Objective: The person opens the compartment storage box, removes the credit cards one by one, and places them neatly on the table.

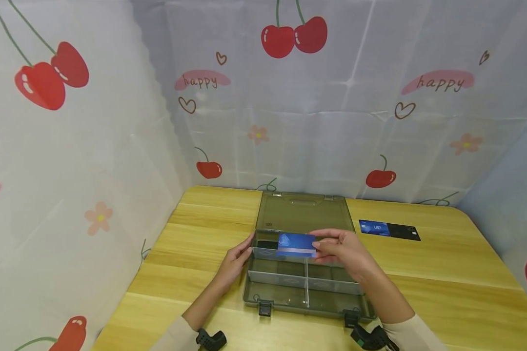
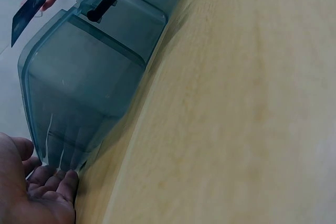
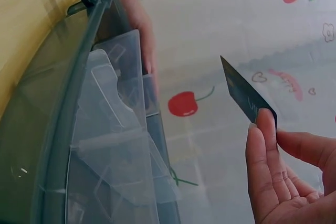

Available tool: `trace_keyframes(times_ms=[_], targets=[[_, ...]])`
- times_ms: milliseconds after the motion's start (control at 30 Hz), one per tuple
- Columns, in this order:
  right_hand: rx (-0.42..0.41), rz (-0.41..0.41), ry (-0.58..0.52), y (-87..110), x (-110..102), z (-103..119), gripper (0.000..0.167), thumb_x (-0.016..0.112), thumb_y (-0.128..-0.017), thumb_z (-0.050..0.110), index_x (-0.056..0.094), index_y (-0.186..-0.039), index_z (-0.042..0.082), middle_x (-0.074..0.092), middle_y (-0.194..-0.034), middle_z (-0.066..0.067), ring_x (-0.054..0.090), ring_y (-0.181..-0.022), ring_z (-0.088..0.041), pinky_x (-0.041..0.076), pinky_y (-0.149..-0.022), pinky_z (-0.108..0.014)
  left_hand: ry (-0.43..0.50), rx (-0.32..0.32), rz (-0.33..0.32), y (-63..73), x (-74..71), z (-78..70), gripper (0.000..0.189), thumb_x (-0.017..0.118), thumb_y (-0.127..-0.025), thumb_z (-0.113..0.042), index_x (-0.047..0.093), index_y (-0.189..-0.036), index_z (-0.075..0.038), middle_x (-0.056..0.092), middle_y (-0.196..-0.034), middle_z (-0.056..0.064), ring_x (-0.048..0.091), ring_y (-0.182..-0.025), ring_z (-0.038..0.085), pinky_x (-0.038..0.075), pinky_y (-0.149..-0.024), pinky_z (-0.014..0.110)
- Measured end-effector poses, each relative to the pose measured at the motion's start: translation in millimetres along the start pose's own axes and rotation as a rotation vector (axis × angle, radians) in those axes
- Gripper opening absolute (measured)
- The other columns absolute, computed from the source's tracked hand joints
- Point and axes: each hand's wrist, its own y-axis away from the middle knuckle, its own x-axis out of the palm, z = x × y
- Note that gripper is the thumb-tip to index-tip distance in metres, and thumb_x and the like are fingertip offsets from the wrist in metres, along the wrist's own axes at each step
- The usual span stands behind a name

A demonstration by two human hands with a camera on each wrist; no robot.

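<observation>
A blue bank-style card [image 1: 295, 244] with a pale stripe is pinched between the thumb and fingers of my right hand [image 1: 340, 247], above the back row of a smoky clear divided box [image 1: 277, 280]. In the right wrist view, the card [image 3: 247, 95] shows edge-on, tilted. My left hand [image 1: 236, 258] holds the box's left side near its back corner; in the left wrist view its fingers [image 2: 55, 184] bend against that corner. Something dark and flat [image 1: 268, 244] lies in the box's back left compartment, partly hidden behind the divider and the held card.
The box's lid [image 1: 305, 213] lies folded back on the wooden table [image 1: 439, 268]. To its right lie a blue VIP card [image 1: 374, 227] and a black card [image 1: 404, 231], side by side. Two dark latches [image 1: 265, 308] hang at the front. A cherry-print curtain [image 1: 290, 112] encloses the table's back.
</observation>
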Motion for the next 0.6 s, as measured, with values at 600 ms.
trace_keyframes(times_ms=[600], targets=[[-0.062,-0.034,-0.014,7.4,-40,4,0.046,0.066,-0.099,0.007,0.052,-0.139,-0.012,0.075,-0.091,-0.005,0.075,-0.079,-0.021,0.062,-0.079,-0.039,0.020,-0.010,0.001,0.2,-0.3,0.4,0.047,0.047,-0.109,-0.017,0.040,-0.155,-0.007,0.033,-0.162,0.003,0.024,-0.151,0.023,0.023,-0.121,0.037]])
